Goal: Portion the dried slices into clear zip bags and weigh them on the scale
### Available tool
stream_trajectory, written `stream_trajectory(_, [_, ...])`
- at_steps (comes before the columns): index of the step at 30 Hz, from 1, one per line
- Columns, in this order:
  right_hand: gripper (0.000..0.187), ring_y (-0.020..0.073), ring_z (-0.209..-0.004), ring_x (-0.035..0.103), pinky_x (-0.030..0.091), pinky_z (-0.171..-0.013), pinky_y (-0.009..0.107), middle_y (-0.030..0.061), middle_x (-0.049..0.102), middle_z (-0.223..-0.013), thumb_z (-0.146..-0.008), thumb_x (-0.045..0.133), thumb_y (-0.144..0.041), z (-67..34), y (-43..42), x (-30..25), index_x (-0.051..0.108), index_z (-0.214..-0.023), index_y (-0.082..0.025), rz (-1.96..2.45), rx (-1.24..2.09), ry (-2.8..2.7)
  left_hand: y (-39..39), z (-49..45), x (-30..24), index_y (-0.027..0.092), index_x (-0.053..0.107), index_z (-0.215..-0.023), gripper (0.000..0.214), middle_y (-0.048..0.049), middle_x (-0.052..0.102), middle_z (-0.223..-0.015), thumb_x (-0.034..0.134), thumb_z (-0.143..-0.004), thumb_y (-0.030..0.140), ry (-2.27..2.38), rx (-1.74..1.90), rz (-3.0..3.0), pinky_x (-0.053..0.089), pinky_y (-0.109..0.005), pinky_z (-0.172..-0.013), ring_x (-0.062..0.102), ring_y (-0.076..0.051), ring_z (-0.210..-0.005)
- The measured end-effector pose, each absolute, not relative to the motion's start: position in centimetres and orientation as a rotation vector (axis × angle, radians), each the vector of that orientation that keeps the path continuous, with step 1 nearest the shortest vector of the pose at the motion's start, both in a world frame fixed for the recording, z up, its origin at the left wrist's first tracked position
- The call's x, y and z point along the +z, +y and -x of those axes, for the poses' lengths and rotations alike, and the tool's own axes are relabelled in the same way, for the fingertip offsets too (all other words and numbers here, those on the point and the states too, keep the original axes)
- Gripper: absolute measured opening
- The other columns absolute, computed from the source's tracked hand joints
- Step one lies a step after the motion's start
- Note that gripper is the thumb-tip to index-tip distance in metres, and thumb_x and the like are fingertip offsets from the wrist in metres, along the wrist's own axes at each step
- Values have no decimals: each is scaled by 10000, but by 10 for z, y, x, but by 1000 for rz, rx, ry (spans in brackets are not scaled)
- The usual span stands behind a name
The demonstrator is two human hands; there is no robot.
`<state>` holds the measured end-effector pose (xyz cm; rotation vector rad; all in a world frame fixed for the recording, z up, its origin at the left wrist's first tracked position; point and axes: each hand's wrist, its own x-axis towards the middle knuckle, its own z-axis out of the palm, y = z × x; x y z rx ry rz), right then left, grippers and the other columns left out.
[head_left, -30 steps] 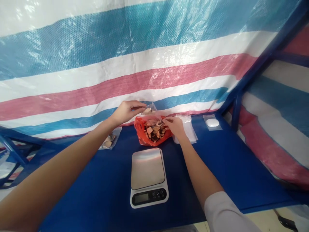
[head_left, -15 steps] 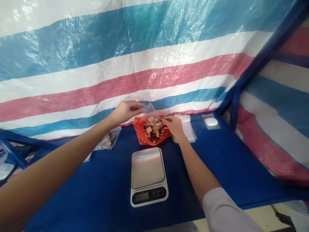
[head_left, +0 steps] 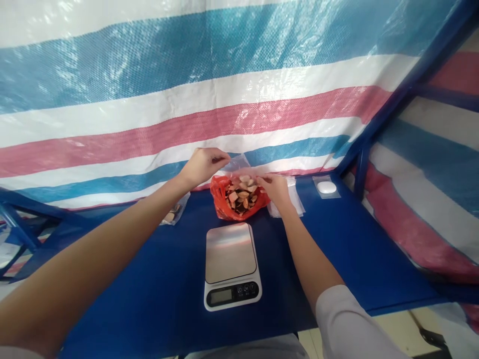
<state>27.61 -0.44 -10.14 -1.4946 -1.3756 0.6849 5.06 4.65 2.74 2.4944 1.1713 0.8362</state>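
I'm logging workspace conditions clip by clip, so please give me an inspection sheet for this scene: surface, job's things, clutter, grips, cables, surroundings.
Surface: blue tabletop, partly hidden by the forearms.
Job's things: red bag, open, with brown pieces inside; clear bag above its back; scale in front, reading illegible.
Clutter: small filled bag at left, partly hidden; flat clear bags right of the red bag; white oval item on a clear packet.
Grips: left grip pinches the clear bag; right grip at the red bag's rim, hold unclear.
Cables: nothing seen.
Surroundings: striped sheet behind, blue frame at right, unidentified dark item on the floor.
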Motion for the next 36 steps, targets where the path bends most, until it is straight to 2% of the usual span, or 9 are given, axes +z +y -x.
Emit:
stream_trajectory(6, [198,233,-907,735,538,-854,310,53,809,-963,-901,649,-291,-276,-6,-97,823,-932,-201,1580,575,-1523,44,-46,18,191,792,-927,275,-58,799,-961,669,-854,426,1190,791,-2422,573,-312,-837,722,-203,-841])
stream_trajectory(10, [208,226,-891,722,511,-840,302,69,807,-976,-915,636,-289,-278,-10,-91,820,-930,-194,1622,541,-1588,40,-47,16,194,797,-932,240,-62,801,-979,663,-860,380,1191,764,-2390,574,-335,-874,732,-224,-879])
stream_trajectory(15, [215,232,-899,725,504,-811,296,75,810,-995,-924,619,-284,-282,-11,-87,821,-942,-210,1667,484,-1619,37,-55,17,207,800,-902,238,-57,803,-975,635,-873,376,1150,785,-2429,575,-332,-871,738,-231,-888])
stream_trajectory(22, [213,226,-899,724,507,-853,304,69,810,-1002,-927,616,-271,-280,-11,-86,816,-959,-203,1630,483,-1649,37,-55,17,193,792,-886,280,-61,805,-957,625,-864,417,1120,861,-2396,577,-323,-846,738,-222,-868])
stream_trajectory(28, [196,221,-873,731,531,-859,309,51,812,-958,-898,645,-278,-280,-9,-92,821,-945,-208,1585,559,-1615,37,-52,16,200,791,-892,270,-53,806,-966,632,-861,416,1136,864,-2365,580,-323,-859,736,-220,-876])
stream_trajectory(36, [191,200,-745,740,579,-698,278,42,801,-884,-844,676,-284,-286,-9,-94,814,-923,-179,1405,855,-1500,36,-49,16,203,799,-883,217,-41,805,-946,656,-861,364,1181,867,-2339,572,-316,-885,740,-224,-884])
